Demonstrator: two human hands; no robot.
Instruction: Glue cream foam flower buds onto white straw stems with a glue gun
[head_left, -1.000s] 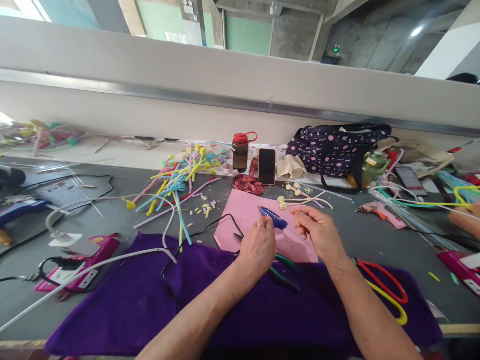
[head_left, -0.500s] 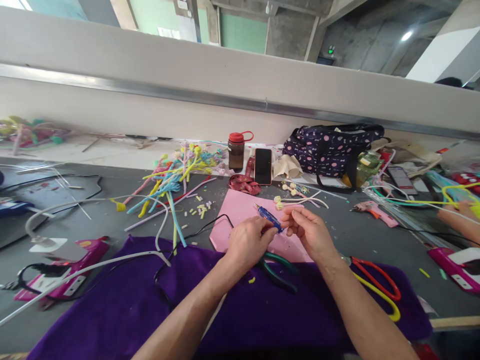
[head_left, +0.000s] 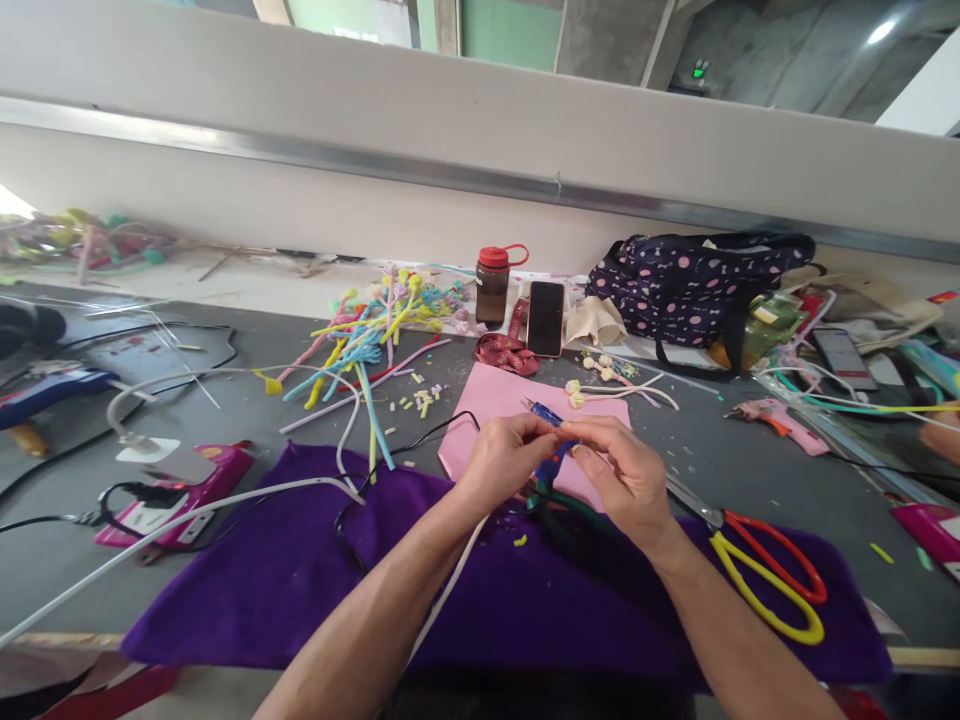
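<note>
Over the pink sheet (head_left: 480, 400), my left hand (head_left: 504, 458) is closed in a pinch. A white pipe cleaner (head_left: 457, 575) comes out from under it and slants down toward me. My right hand (head_left: 621, 468) is also closed, its fingertips meeting those of the left; whatever small thing is between them is hidden. Beneath the fingers lies a blue glue gun (head_left: 551, 468), nozzle pointing away from me. Green-handled pliers (head_left: 577, 508) lie partly hidden below my hands. Scissors with red and yellow handles (head_left: 765, 570) rest by my right forearm.
A purple cloth (head_left: 300, 580) covers the front edge. Colourful pipe cleaners (head_left: 367, 335) are heaped at back left. Behind stand a bottle (head_left: 492, 295), a phone (head_left: 545, 318) and a patterned bag (head_left: 675, 295). A pink glue gun (head_left: 784, 422) and another person's hand (head_left: 941, 440) are at right.
My right hand has moved in to the left hand, and their fingertips now meet. The view has shifted, so more of the scissors and the front edge shows.
</note>
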